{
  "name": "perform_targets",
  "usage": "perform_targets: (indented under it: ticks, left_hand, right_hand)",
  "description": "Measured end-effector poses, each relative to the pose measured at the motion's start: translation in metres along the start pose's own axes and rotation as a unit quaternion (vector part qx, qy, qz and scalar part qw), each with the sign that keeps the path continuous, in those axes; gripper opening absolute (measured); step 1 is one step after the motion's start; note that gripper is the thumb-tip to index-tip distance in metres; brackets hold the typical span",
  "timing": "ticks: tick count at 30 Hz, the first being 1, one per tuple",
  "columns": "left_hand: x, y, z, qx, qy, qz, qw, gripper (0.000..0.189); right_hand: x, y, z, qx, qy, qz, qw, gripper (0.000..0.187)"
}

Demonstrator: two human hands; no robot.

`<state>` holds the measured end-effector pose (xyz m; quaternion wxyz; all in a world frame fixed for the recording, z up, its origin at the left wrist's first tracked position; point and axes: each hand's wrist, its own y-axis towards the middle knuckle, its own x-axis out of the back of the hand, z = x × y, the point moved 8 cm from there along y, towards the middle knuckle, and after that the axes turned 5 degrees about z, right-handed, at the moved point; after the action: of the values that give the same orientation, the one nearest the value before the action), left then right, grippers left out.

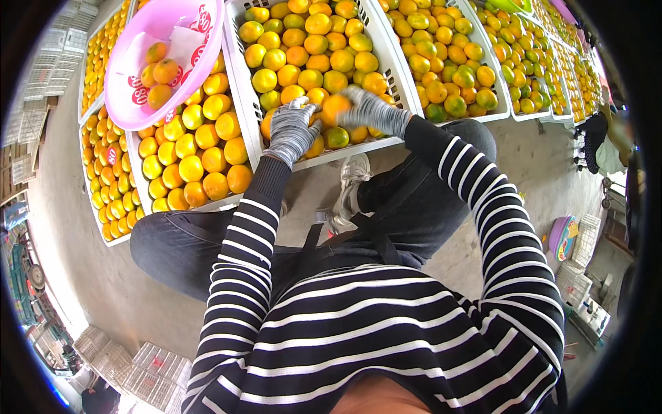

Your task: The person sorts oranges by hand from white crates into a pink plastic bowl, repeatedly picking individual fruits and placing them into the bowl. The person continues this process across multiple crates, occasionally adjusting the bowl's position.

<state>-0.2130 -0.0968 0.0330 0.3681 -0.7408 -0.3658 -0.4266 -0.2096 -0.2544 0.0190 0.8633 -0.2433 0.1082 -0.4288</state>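
Both my hands wear grey knitted gloves and are over the near part of a white plastic crate (408, 95) of orange and greenish citrus fruit. My right hand (373, 111) has its fingers around an orange citrus fruit (335, 109), blurred by motion. Just left of it, my left hand (294, 129) is back side up, low over the fruit, its fingertips close to the held one. Whether its fingers grip anything is hidden. A greenish-yellow fruit (336, 138) lies in the crate below the right hand.
A pink plastic basin (121, 93) with several fruits and printed paper rests on the left-hand crate of fruit (191, 168). More filled crates (450, 57) stretch to the right. White crates (155, 367) are stacked behind me on the left. A person (610, 134) is at the far right.
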Motion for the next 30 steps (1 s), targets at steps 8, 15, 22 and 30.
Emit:
perform_targets:
  ticks: [8, 15, 22, 30]
  left_hand:
    - [0.002, -0.005, 0.002, 0.007, -0.021, -0.014, 1.0, 0.041]
    - [0.0, 0.001, 0.0, -0.017, -0.028, -0.024, 0.999, 0.039]
    - [-0.003, 0.001, 0.005, -0.003, -0.027, -0.016, 1.0, 0.04]
    - [0.003, 0.002, -0.01, -0.024, -0.024, -0.012, 0.999, 0.043]
  right_hand:
    - [-0.042, -0.009, 0.013, -0.065, -0.474, -0.006, 0.878, 0.059]
    - [-0.014, 0.025, -0.028, -0.168, -0.261, 0.098, 0.946, 0.041]
    - [-0.033, 0.017, 0.002, -0.085, -0.479, 0.014, 0.874, 0.033]
    - [-0.015, 0.026, -0.034, -0.07, -0.354, 0.041, 0.932, 0.04]
